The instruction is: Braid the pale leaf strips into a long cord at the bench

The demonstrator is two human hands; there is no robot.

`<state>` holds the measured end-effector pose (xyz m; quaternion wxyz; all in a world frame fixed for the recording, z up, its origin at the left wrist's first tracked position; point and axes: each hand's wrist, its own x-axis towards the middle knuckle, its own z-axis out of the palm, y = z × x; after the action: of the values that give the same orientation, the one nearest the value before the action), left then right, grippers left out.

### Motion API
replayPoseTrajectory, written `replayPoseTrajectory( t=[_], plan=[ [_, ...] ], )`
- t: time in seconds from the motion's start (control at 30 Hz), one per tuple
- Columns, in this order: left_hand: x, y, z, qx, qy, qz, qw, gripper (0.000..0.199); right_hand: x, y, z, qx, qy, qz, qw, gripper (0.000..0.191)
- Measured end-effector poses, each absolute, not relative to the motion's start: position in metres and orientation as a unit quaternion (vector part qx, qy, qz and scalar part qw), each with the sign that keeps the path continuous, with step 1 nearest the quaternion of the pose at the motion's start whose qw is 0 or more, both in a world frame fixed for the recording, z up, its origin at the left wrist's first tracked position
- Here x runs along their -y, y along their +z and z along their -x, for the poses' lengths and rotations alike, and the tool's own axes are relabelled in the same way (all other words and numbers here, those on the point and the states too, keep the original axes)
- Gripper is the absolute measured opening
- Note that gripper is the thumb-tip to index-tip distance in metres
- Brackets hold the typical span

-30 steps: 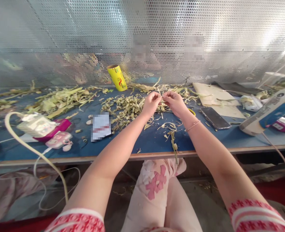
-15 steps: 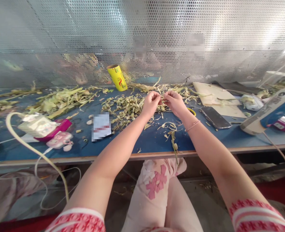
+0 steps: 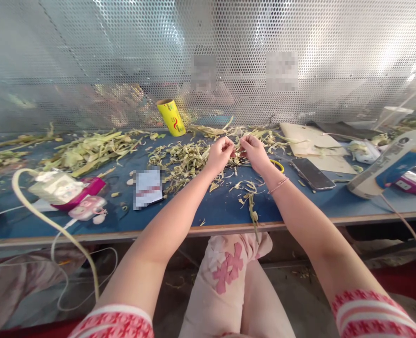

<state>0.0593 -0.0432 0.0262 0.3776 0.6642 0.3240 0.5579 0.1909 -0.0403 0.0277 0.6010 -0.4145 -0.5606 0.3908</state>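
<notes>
Over the blue tabletop (image 3: pixel 190 213), my left hand (image 3: pixel 221 152) and my right hand (image 3: pixel 253 149) are close together, a small gap between their fingertips. The fingers of both are bent into a pinch. Whatever lies between them is too small to make out. Below and around them spreads a loose heap of dry, pale green plant scraps (image 3: pixel 180 157). A thin strand of stalk (image 3: pixel 253 211) hangs over the table's front edge, nearer to my right hand.
A yellow cardboard tube (image 3: pixel 172 117) leans against the perforated metal panel (image 3: pixel 130 42). Leafy stalks (image 3: pixel 91 150) lie at the left, behind a power strip with cables (image 3: pixel 88 207). Rightward are a phone (image 3: pixel 312 173), a cardboard sheet (image 3: pixel 312 141) and a white-and-blue carton (image 3: pixel 393 162).
The view has tilted slightly, so everything sits a little lower. Both hands stay pinched over the heap, the fingertips only slightly shifted.
</notes>
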Motion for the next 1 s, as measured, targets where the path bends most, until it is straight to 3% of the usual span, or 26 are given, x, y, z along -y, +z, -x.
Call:
replayPoseTrajectory(
  t=[0.2,0.4,0.77,1.0],
  plan=[
    [0.041,0.026,-0.062,-0.333,0.593,-0.575,0.455,0.012,0.038,0.022,-0.189,0.603,0.327,0.398,0.609,0.016],
    [0.039,0.021,-0.062,-0.325,0.604,-0.598,0.415,0.012,0.034,0.017,-0.19,0.61,0.322,0.383,0.614,0.021],
    [0.044,0.025,-0.065,-0.303,0.562,-0.629,0.443,0.012,0.04,0.027,-0.2,0.549,0.391,0.412,0.613,0.039],
    [0.046,0.025,-0.067,-0.309,0.539,-0.628,0.469,0.009,0.045,0.031,-0.195,0.526,0.464,0.377,0.604,0.038]
  ],
)
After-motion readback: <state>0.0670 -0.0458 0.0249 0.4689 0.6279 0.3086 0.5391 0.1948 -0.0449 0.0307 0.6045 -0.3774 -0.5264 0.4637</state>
